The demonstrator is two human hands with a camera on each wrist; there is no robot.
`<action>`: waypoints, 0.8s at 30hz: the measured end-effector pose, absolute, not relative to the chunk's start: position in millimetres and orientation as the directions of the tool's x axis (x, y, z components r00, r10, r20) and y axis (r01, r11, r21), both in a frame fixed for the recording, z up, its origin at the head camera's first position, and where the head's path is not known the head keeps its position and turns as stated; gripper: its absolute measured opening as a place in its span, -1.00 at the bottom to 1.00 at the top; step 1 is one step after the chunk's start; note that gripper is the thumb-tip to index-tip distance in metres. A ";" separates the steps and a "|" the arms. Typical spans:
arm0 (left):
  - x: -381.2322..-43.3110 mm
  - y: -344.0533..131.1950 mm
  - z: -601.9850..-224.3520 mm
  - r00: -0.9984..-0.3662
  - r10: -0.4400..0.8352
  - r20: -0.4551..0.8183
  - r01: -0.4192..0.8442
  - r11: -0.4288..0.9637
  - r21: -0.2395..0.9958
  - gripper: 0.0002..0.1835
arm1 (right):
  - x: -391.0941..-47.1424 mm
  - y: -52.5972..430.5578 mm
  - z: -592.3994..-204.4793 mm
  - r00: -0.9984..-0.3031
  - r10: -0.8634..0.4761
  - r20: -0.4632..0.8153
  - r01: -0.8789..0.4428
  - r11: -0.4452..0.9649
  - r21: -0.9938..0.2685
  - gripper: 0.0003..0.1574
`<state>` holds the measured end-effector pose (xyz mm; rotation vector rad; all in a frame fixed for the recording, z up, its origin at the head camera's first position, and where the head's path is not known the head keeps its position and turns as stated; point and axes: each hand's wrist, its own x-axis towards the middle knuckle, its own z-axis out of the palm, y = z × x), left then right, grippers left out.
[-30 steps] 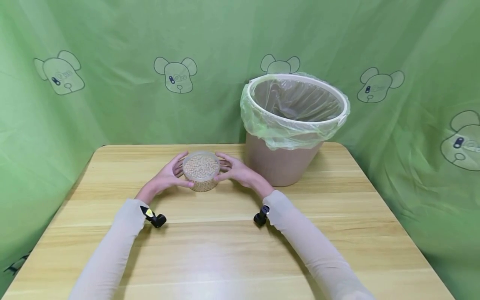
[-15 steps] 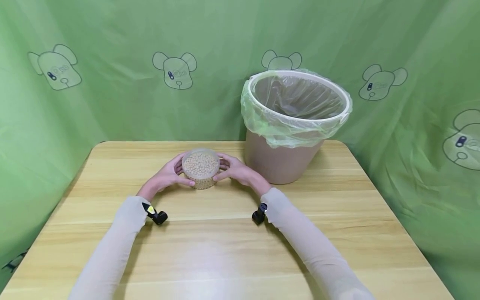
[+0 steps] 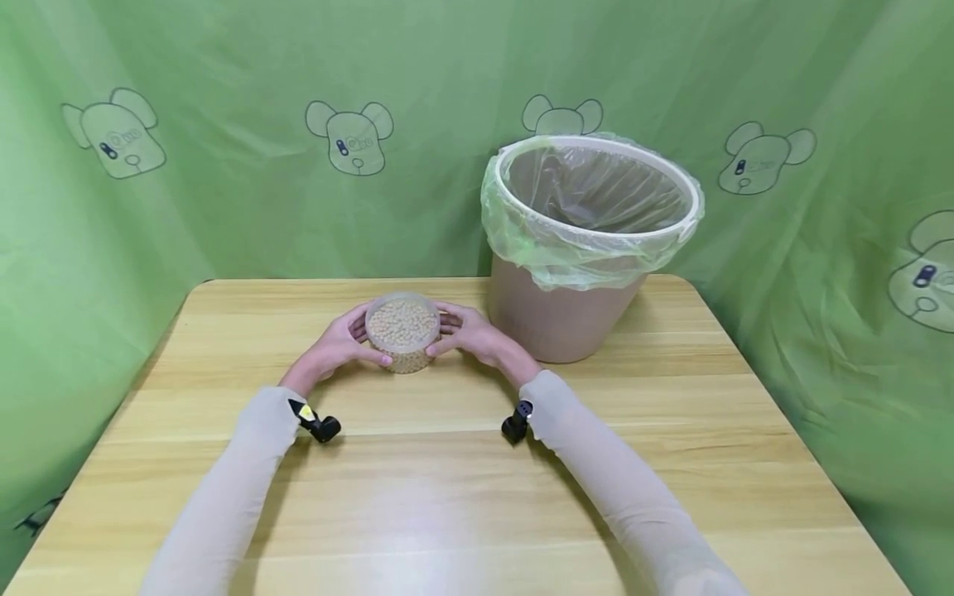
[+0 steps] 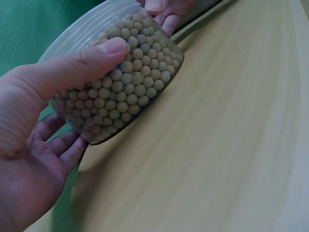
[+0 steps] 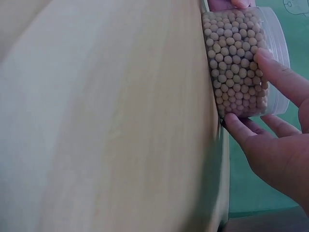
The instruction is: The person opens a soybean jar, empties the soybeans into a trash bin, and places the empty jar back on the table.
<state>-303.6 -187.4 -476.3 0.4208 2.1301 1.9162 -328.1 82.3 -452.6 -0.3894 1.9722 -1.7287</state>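
A round clear plastic tub [image 3: 405, 361] full of small beige balls stands upright toward the back of the table, between both hands. Its ridged translucent rim [image 4: 91, 24] shows in the left wrist view. My left hand [image 3: 339, 343] grips the tub's left side, thumb across the front wall and fingers behind. From the right, my right hand [image 3: 477, 338] holds it the same way. In the right wrist view the right thumb [image 5: 280, 75] lies on the wall near the rim, and the tub's base is right at the tabletop.
A tall brownish bin [image 3: 559, 323] with a white rim and a pale green liner bag [image 3: 544, 257] stands at the back right, close to my right hand. Green curtains [image 3: 246, 215] surround the wooden table [image 3: 417, 488]. Each sleeve carries a small black camera [image 3: 324, 428].
The head view has tilted slightly, so the whole scene sits a little higher. Both hands keep their grip on the tub, which stays in place on the table.
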 end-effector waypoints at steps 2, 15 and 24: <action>-302.7 -184.4 -474.1 -0.932 0.363 0.010 0.044 0.084 0.996 0.20 | -328.0 83.9 -450.8 -0.845 -0.507 -0.169 0.109 0.145 -0.983 0.16; -297.5 -159.1 -443.8 -0.926 0.341 0.162 0.145 -0.076 0.987 0.23 | -315.7 102.3 -410.7 -0.885 -0.465 -0.021 -0.011 0.066 -0.998 0.15; -283.5 -139.9 -402.8 -0.912 0.349 0.216 0.185 -0.120 0.975 0.28 | -288.3 108.8 -380.5 -0.896 -0.403 0.186 -0.212 0.021 -0.977 0.11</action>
